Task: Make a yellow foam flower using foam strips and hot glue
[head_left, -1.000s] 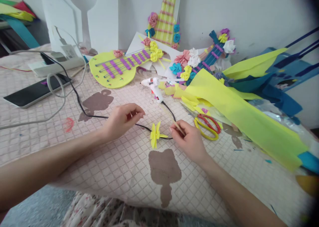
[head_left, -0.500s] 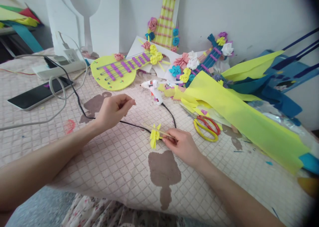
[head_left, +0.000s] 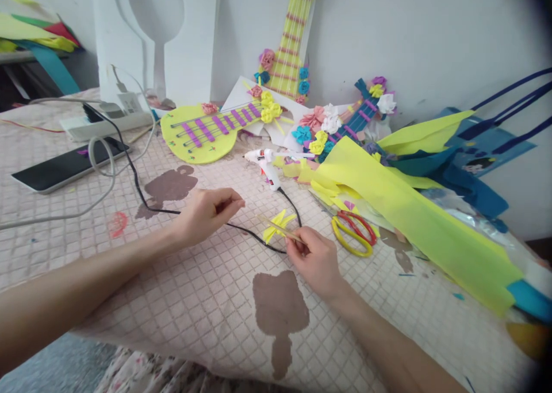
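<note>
Pinched between the fingers of my right hand [head_left: 314, 261] is a thin wooden stick [head_left: 294, 236], pointing up to the left. A piece of yellow crepe paper [head_left: 281, 219] with spread strips sits at the stick, over the black cord. My left hand [head_left: 209, 212] hovers to the left with thumb and forefinger pressed together; anything between them is too small to make out. Beyond both hands lies a white glue gun [head_left: 269, 172] with its nozzle toward the left. Scissors [head_left: 353, 232] with red and yellow handles rest right of my right hand.
A yellow paper guitar [head_left: 196, 146] lies at the back, near crepe-paper flowers [head_left: 319, 123]. On the left are a phone [head_left: 64, 166] and a power strip [head_left: 103, 126] with cables. A long yellow crepe sheet [head_left: 414, 220] and a blue bag [head_left: 495, 146] occupy the right side.
My left hand has moved right, closer to the stick. The yellow paper has turned and now leans toward the upper right. The camera view has shifted slightly.
</note>
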Tool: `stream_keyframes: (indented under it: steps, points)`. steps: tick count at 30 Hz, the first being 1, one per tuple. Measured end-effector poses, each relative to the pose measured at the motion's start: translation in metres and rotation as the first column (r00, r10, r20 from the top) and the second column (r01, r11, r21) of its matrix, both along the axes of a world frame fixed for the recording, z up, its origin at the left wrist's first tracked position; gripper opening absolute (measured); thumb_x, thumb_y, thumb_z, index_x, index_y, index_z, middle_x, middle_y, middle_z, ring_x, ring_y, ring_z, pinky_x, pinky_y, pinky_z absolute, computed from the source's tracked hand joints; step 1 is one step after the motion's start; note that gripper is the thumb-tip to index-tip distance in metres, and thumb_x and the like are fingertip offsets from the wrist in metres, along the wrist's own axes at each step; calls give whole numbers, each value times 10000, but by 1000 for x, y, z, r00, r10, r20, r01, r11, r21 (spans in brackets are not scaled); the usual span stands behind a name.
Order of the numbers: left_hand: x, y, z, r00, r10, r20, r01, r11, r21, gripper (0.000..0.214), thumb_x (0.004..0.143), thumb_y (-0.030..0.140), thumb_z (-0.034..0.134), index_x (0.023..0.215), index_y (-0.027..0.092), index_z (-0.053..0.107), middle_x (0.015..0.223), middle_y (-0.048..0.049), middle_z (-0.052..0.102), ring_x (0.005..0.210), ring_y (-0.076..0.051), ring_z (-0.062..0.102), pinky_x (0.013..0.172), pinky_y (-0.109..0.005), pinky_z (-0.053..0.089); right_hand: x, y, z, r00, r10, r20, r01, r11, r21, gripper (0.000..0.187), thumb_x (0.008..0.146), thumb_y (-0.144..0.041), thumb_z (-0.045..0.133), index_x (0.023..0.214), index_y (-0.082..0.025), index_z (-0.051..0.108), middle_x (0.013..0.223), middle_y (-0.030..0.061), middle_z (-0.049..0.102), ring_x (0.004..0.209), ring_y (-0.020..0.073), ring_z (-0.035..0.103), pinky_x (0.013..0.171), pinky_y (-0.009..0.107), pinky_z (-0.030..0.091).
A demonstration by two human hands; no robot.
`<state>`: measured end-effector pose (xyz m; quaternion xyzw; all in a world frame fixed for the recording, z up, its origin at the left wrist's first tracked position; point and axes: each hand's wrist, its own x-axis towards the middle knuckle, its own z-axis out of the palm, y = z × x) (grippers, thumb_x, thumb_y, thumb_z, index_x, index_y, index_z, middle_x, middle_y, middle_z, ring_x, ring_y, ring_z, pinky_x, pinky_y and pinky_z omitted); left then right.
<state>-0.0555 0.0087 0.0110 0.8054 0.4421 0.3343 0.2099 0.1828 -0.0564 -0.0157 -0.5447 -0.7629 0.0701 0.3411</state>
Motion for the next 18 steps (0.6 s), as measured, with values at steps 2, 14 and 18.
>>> stream_keyframes:
  steps: [2, 14, 18]
  points:
    - [2, -4, 0, 996, -84, -18, 85, 995, 44, 162, 879, 250, 503, 828, 154, 623, 566, 40, 524, 465, -49, 420, 456, -155, 337, 1, 1, -1, 1000, 13, 23, -13, 1000, -24, 101, 814, -175, 517, 716, -190, 539, 606, -27, 531, 540, 103, 496, 542, 222, 382]
    - [6, -10, -8, 969, -235, -82, 241, 967, 82, 82, 859, 172, 526, 907, 162, 592, 772, -3, 585, 588, -61, 509, 525, -167, 406, 12, 5, 12, 1000, 6, -10, -7, 994, -110, 180, 856, -313, 545, 1000, -206, 564, 667, -27, 600, 562, 114, 549, 564, 234, 418]
    - [10, -14, -12, 964, -247, -95, 254, 965, 62, 101, 838, 173, 547, 936, 166, 570, 839, -19, 575, 643, -82, 517, 562, -193, 428, 16, 4, 24, 999, -25, -33, 21, 992, -128, 139, 920, -306, 436, 899, -208, 533, 624, -40, 535, 538, 106, 497, 531, 232, 374]
